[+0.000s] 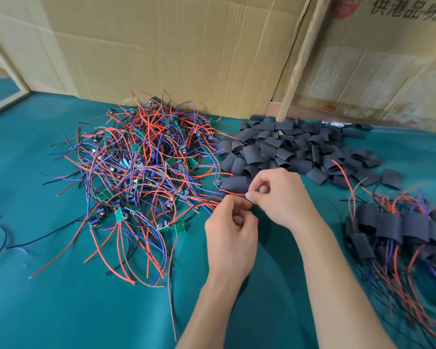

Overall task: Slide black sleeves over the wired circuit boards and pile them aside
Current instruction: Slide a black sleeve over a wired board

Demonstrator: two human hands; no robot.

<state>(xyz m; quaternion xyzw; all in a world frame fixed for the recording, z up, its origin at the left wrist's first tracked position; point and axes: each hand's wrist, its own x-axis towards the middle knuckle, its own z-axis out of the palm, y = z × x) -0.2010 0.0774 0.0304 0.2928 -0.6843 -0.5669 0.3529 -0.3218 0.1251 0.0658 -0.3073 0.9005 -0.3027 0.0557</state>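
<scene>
Two bare hands work at the centre of the green-covered bench (pixel 61 311). The left hand (pixel 230 235) has its fingers curled, thumb and forefinger pinching wire ends; the right hand (pixel 282 195) meets it from 1 o'clock, its fingertips likewise closed in a pinching grip at the same spot. Between them runs a red wire (pixel 233 193) leading toward 9 o'clock to a black sleeve (pixel 234 185) lying just beside the right hand's knuckles; whether a board sits inside that sleeve cannot be told. At 10 o'clock from the hands lies a large tangle of unsleeved circuit boards (pixel 141 177), small green boards with red, blue and black leads, spread well across the bench. At 12 to 1 o'clock, a heap of loose black sleeves (pixel 295 149) lies against the rear, touching the edge of the tangle. At 3 o'clock, apart from the hands, sits the pile of finished sleeved boards (pixel 398 227), leads trailing toward 5 o'clock. Flattened cardboard sheets (pixel 174 46) stand upright along the back edge of the bench.
</scene>
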